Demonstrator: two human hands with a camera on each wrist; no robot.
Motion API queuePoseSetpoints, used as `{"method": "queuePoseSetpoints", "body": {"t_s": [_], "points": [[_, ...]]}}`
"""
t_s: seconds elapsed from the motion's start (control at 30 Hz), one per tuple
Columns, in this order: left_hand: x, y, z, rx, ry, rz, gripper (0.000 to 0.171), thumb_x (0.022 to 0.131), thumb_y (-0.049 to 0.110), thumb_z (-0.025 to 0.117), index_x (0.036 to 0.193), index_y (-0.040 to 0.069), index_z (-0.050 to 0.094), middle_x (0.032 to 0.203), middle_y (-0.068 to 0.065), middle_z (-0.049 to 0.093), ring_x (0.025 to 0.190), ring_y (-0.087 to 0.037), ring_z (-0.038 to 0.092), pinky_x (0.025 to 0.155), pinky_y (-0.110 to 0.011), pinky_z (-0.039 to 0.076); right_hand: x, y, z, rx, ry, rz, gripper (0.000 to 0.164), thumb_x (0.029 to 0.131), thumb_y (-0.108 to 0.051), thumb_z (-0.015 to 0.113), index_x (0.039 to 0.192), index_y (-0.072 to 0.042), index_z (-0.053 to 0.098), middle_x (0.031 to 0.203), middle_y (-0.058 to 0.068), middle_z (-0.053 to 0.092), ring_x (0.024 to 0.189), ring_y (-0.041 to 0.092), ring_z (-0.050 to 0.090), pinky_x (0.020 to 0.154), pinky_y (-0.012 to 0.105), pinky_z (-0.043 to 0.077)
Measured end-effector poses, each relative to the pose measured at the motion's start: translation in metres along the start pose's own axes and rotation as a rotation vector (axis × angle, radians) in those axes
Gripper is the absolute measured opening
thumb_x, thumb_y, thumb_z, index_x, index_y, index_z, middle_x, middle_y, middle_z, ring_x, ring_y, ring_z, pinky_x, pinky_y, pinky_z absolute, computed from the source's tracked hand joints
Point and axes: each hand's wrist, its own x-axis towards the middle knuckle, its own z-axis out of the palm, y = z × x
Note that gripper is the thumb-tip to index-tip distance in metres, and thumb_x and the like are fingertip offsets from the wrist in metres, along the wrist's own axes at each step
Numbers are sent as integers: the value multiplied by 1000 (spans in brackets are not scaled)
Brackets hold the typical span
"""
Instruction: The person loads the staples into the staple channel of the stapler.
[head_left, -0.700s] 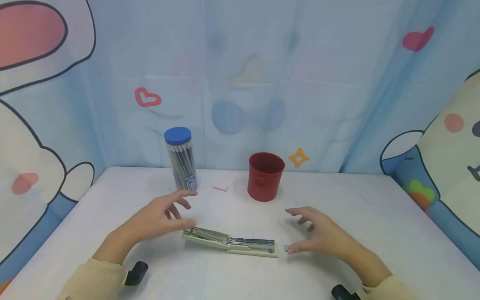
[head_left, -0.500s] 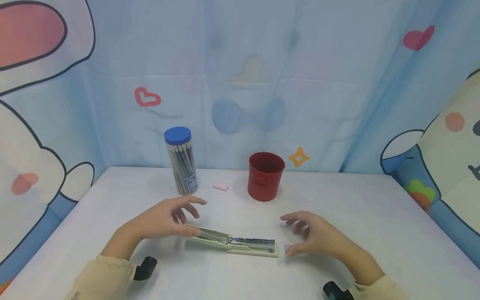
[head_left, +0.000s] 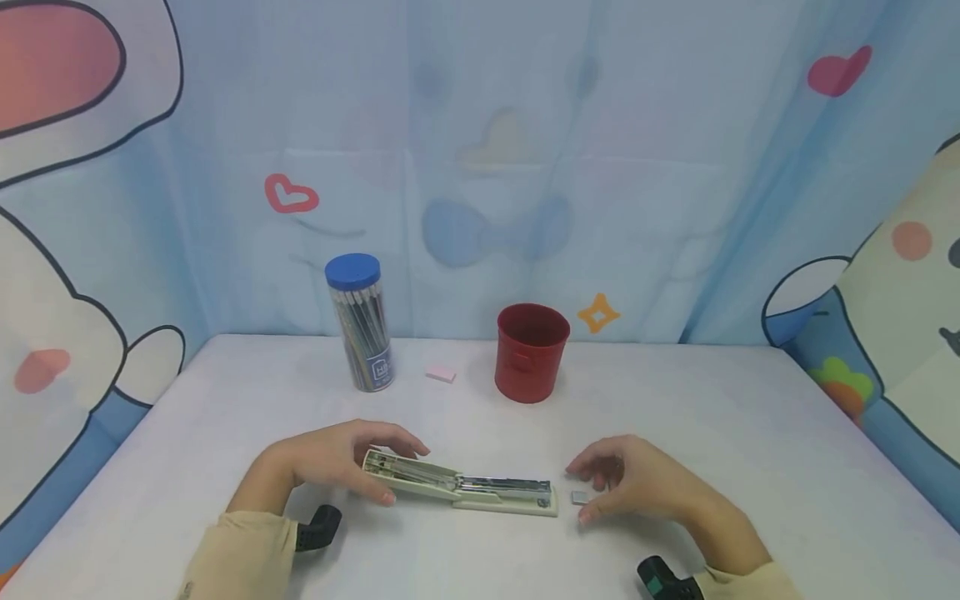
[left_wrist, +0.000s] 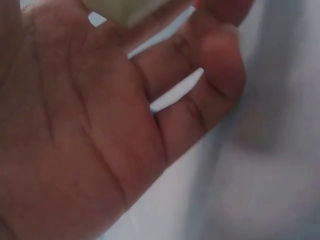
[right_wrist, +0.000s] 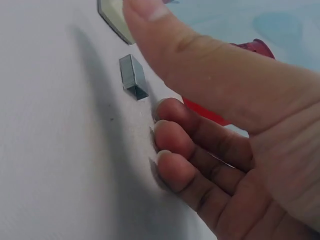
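Note:
A pale green stapler (head_left: 498, 493) lies on the white table, swung wide on its hinge, its cover half (head_left: 408, 472) tilted up to the left and its metal staple channel showing. My left hand (head_left: 330, 458) is around the cover's left end, thumb on the near side and fingers behind; in the left wrist view the palm (left_wrist: 90, 130) shows with fingers slightly bent. Just right of the stapler rests a small grey block of staples (right_wrist: 133, 75). Beside it is my right hand (head_left: 645, 483), thumb and fingers apart, the other fingers (right_wrist: 175, 170) loosely bent near the table, holding nothing.
At the back stand a clear tub of pencils (head_left: 360, 333) with a blue lid and a red bucket (head_left: 530, 358). A small pink eraser-like block (head_left: 441, 374) lies between them. A patterned blue curtain (head_left: 480, 167) hangs behind the table (head_left: 465, 567).
My left hand has moved right and toward me, from above the cover's end to around it. My right hand has drawn slightly back from the staples, which now show more. The stapler stays put.

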Motion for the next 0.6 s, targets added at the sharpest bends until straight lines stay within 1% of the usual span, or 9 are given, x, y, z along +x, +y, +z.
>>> {"method": "queuePoseSetpoints", "body": {"t_s": [0.07, 0.13, 0.2, 0.27, 0.37, 0.4, 0.5, 0.6], "points": [[-1, -2, 0, -29, -15, 3, 60, 83, 20, 81, 139, 15, 60, 137, -6, 57, 129, -27, 46, 89, -39, 47, 0, 1, 0, 4, -5, -4, 50, 62, -28, 97, 105, -11, 77, 85, 0, 63, 79, 22, 55, 62, 27, 47], [-2, -4, -1, -40, -22, 16, 60, 83, 18, 81, 139, 15, 60, 138, -6, 56, 129, -28, 44, 85, -37, 49, 0, 3, -1, 3, -8, -4, 49, 62, -29, 97, 104, -12, 77, 85, 0, 63, 79, 22, 56, 63, 27, 47], [-3, -5, -1, -40, -27, 24, 60, 82, 16, 81, 139, 14, 60, 138, -5, 56, 129, -28, 43, 84, -35, 50, -1, 3, -1, 4, -10, -1, 48, 62, -30, 97, 102, -13, 78, 86, -1, 64, 80, 22, 56, 64, 27, 48], [-3, -6, -1, -32, -30, 30, 60, 82, 15, 82, 138, 14, 60, 137, -3, 57, 129, -27, 43, 88, -33, 49, 0, 3, 0, 0, -6, 8, 46, 62, -30, 97, 101, -13, 78, 85, -1, 65, 80, 22, 56, 64, 27, 48], [-3, -7, -1, -42, -36, 28, 58, 82, 13, 81, 137, 11, 61, 135, -2, 58, 124, -25, 47, 94, -33, 47, 0, 2, 2, -10, -1, 20, 44, 62, -30, 97, 99, -14, 79, 84, -2, 65, 79, 21, 56, 65, 27, 49], [-2, -7, -1, -45, -38, 27, 58, 82, 12, 81, 136, 10, 61, 134, -2, 59, 121, -24, 49, 93, -32, 47, 0, 2, 2, -13, 0, 23, 43, 62, -30, 97, 98, -14, 79, 84, -2, 65, 79, 21, 56, 65, 27, 49], [-1, -8, 0, -24, -34, 29, 56, 82, 13, 81, 135, 12, 63, 132, -1, 60, 115, -21, 52, 93, -32, 48, 1, 2, 2, -19, 3, 15, 40, 63, -28, 97, 96, -14, 79, 82, -2, 65, 78, 21, 56, 65, 27, 48], [0, -8, 0, 30, -19, 35, 54, 82, 17, 81, 134, 16, 64, 131, 3, 61, 117, -19, 52, 96, -30, 45, 2, 3, 2, -24, 2, -3, 36, 64, -27, 96, 93, -15, 79, 81, -3, 65, 77, 21, 56, 65, 27, 48]]}}
